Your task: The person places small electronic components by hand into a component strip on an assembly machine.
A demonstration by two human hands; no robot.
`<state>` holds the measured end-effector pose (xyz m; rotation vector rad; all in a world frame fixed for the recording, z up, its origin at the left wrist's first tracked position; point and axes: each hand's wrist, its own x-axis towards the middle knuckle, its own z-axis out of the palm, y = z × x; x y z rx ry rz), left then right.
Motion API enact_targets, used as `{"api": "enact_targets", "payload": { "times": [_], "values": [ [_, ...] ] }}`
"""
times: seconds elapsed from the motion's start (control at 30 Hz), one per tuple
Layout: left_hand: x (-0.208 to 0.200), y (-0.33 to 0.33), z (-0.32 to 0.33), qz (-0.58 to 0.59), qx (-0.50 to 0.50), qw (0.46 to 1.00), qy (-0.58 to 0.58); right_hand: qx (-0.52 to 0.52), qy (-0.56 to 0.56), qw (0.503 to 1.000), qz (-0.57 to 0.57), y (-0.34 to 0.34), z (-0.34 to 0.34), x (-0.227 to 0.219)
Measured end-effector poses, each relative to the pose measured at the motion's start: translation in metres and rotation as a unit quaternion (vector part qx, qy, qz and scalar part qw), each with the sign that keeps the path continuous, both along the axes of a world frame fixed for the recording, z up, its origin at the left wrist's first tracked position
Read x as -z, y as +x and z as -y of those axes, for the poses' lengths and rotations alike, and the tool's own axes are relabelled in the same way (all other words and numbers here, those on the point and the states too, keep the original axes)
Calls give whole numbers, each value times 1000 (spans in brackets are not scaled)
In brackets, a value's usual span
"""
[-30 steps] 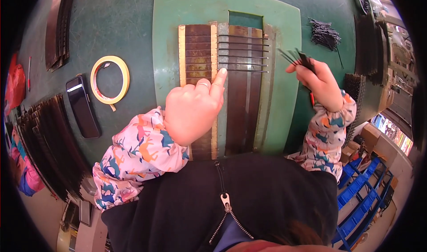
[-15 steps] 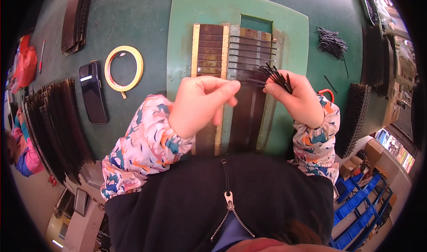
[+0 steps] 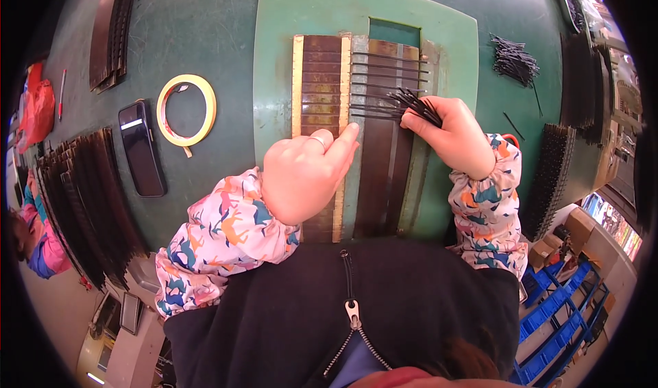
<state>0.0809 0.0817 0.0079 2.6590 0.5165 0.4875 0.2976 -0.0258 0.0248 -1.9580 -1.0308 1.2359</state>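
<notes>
Bunched thin black rods (image 3: 417, 107) are pinched in my right hand (image 3: 452, 131), fanning out toward the left over the green board (image 3: 449, 52). My left hand (image 3: 308, 172) holds nothing visible; its index finger stretches out, the fingertip by the left end of the lowest laid rod (image 3: 373, 117). Its other fingers curl partly out of sight. Several more black rods (image 3: 384, 65) lie spaced apart, side by side, across the brown right-hand strip (image 3: 380, 162). Their left ends meet a yellowish marked strip (image 3: 345, 80) edging a brown slatted panel (image 3: 321, 80).
A heap of black rods (image 3: 514, 59) and one loose rod (image 3: 513, 124) lie right of the board. Leftward are a tape roll (image 3: 210, 114), a phone (image 3: 142, 155) and dark bristly strips (image 3: 82, 196). More dark strips (image 3: 548, 182) stand at the right edge.
Another rod now lies across the brown strip below the others. My left hand has shifted slightly left and down, its pinch loosened; my right hand has moved slightly up and left with the bunch.
</notes>
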Motion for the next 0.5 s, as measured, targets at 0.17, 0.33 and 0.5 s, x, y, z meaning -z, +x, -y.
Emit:
{"api": "enact_targets", "payload": {
  "times": [0.17,0.33,0.5],
  "values": [
    [1,2,2,-26,-4,999,27,-8,-6,1000,25,-1,-1,-1],
    [4,2,2,-46,-8,998,36,4,2,999,32,18,17,-11],
    [3,-3,3,15,7,1000,21,29,-27,999,15,15,29,-20]
  ]
}}
